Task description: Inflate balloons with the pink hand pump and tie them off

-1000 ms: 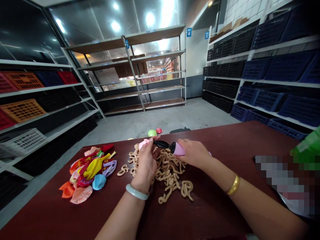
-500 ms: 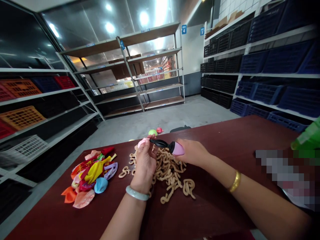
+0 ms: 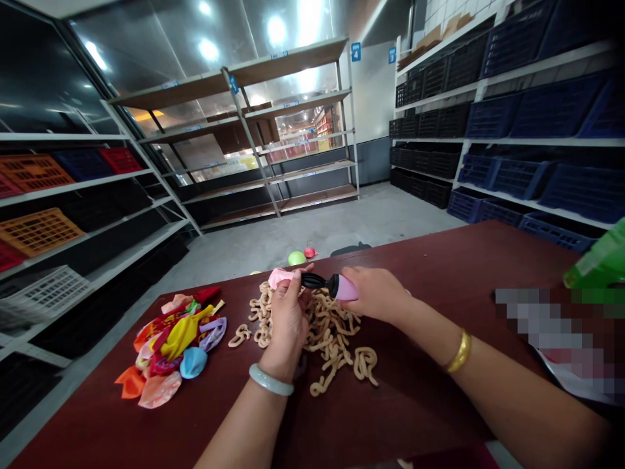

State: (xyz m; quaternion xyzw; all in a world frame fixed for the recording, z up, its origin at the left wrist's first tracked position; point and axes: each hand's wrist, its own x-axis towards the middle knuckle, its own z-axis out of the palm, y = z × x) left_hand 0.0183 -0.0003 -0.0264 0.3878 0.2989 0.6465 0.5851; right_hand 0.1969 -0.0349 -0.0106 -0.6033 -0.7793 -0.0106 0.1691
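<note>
A: Status. Left hand (image 3: 288, 312) pinches the neck of a small limp pink rubber balloon (image 3: 278, 277) between thumb and fingertips, at the black nozzle tip of a pink-bodied hand pump (image 3: 332, 285). Balloon sits at the far edge of the dark red-brown surface (image 3: 430, 404), above the pile of beige looped cord pieces (image 3: 327, 332).

B: Right side?

A: Right hand (image 3: 378, 293) is wrapped shut around the pump's pink barrel, nozzle pointing left toward the balloon. Can't tell if the neck is fully over the tip or only at it; the thumb hides the joint.

B: Risks?

A: My read:
- Neck not seated on the nozzle: it slips off on the first stroke and air leaks out.
- Left grip is narrow, fingertips only. If it loosens, the balloon pops off toward the surface edge and the concrete floor (image 3: 312, 234). A green ball-like item (image 3: 296, 258) and a red one (image 3: 310, 251) show just past that edge.
- Forearms hover over the cord pile; a snagged loop could drag pieces along.

B: Anything else nearby?

A: Heap of flat multicoloured balloons (image 3: 170, 342) to the left, well apart from both hands. A green object (image 3: 598, 260) sits at the right, cut off by the frame.
</note>
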